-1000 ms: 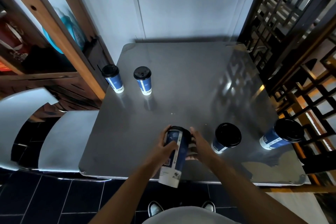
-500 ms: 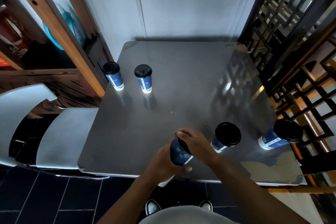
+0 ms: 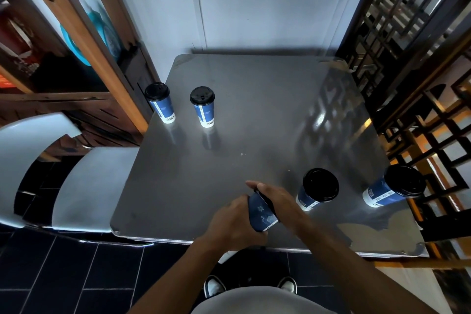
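Both our left hand [image 3: 233, 222] and right hand [image 3: 276, 197] grip the tilted cup [image 3: 262, 213] over the table [image 3: 254, 115], at its near edge.

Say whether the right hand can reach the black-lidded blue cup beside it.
Probably yes: only bare metal table separates the right hand from the black-lidded blue paper cup, though it grips another blue cup.

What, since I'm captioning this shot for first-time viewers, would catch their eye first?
Both hands meet at the near edge of the table: the left hand grips a tilted blue cup and the right hand wraps over its top. Four more cups with black lids stand on the grey metal top: a pair at the far left and a pair at the near right.
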A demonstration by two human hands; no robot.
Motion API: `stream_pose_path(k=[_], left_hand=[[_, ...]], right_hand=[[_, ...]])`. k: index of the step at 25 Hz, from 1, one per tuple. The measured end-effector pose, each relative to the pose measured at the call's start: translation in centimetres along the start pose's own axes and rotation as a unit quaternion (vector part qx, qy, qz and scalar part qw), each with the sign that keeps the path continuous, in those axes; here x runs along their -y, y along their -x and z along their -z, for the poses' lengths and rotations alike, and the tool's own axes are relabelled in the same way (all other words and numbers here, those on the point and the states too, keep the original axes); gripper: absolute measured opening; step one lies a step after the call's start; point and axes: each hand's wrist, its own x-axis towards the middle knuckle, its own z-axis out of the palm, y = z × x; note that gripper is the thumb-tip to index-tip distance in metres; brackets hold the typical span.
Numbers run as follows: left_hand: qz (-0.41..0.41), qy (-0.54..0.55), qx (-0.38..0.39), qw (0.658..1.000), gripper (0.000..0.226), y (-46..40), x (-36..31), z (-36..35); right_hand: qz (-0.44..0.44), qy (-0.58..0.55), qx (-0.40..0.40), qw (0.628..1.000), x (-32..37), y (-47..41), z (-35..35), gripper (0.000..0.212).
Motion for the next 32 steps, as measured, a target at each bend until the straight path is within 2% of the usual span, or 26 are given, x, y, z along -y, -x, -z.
stream_pose_path(k=[4, 10, 14, 16, 17, 18, 19, 20, 22, 25, 27, 29, 32], left_hand=[[-0.003, -0.09, -0.025, 0.996, 0.066, 0.1, -0.2, -0.2], [-0.016, -0.11, 0.048, 0.993, 0.057, -0.9, -0.3, 0.8], [-0.004, -0.002, 0.039, 0.999, 0.035, -1.3, -0.6, 1.5], [0.026, 0.16, 0.025, 0.986, 0.028, -1.3, -0.5, 1.4], [0.061, 0.293, 0.014, 0.954, 0.033, -1.3, -0.5, 1.5], [0.103, 0.431, 0.004, 0.897, 0.045, -1.2, -0.6, 1.5], [0.134, 0.552, 0.006, 0.823, 0.054, -1.2, -0.8, 1.5], [0.154, 0.626, 0.014, 0.765, 0.058, -1.2, -1.0, 1.6], [0.186, 0.684, 0.045, 0.704, 0.063, -1.4, -1.6, 1.9], [0.224, 0.73, 0.058, 0.643, 0.067, -2.0, -2.4, 2.2], [0.255, 0.749, 0.041, 0.61, 0.064, -2.1, -2.5, 2.3], [0.265, 0.746, 0.029, 0.61, 0.063, -2.3, -2.4, 2.4], [0.283, 0.726, 0.028, 0.626, 0.063, -2.6, -2.1, 2.5]], right_hand=[[-0.042, -0.021, -0.031, 0.998, 0.2, 0.3, -0.9, 0.039], [-0.057, -0.064, -0.069, 0.994, -0.1, -0.5, -1.6, 0.032], [-0.045, -0.07, -0.057, 0.995, -0.1, -1.5, -0.7, 0.028], [-0.043, -0.135, -0.071, 0.987, 0.2, -2.1, -0.2, 0.033], [-0.04, -0.2, -0.082, 0.975, 0.4, -2.4, 0.0, 0.036], [-0.03, -0.251, -0.089, 0.963, 0.5, -2.5, 0.2, 0.035], [-0.016, -0.273, -0.091, 0.958, 0.7, -2.4, 0.2, 0.032], [-0.007, -0.265, -0.091, 0.96, 0.8, -2.4, 0.1, 0.028], [-0.002, -0.233, -0.096, 0.968, 0.7, -2.3, -0.9, 0.025], [-0.017, -0.192, -0.134, 0.972, 0.8, -2.4, -2.3, 0.028], [-0.068, -0.207, -0.159, 0.963, 1.2, -2.5, -2.7, 0.026], [-0.119, -0.245, -0.159, 0.949, 1.2, -2.7, -2.8, 0.03], [-0.142, -0.257, -0.164, 0.942, 1.2, -3.0, -3.0, 0.03]])
